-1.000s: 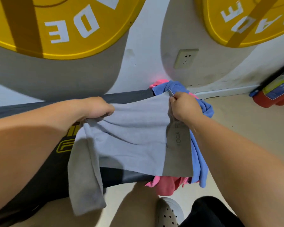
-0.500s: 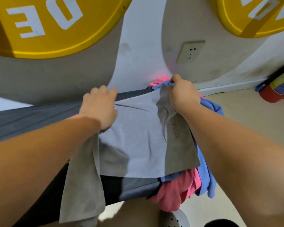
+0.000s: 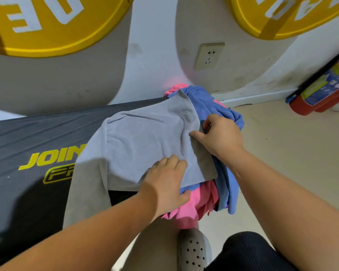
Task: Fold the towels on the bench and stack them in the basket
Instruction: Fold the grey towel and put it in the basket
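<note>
Left hand point(image 3: 164, 184) lies with flat fingers on the grey towel point(image 3: 141, 141) at its 6 o'clock edge, gripping nothing; right hand point(image 3: 221, 137) pinches its 3 o'clock edge between thumb and curled fingers. It covers the bench point(image 3: 27, 133) at the 3 o'clock end, over the blue towel point(image 3: 229, 114) and pink towel point(image 3: 194, 208)

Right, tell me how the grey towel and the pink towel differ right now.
The grey towel lies spread out, mostly smooth, on top; the pink towel is bunched up underneath. The left hand and right hand are on the grey towel, the pink towel below them. The grey towel shows almost whole; the pink towel is largely hidden by it and the blue towel. Both hang over the bench's edge.
</note>
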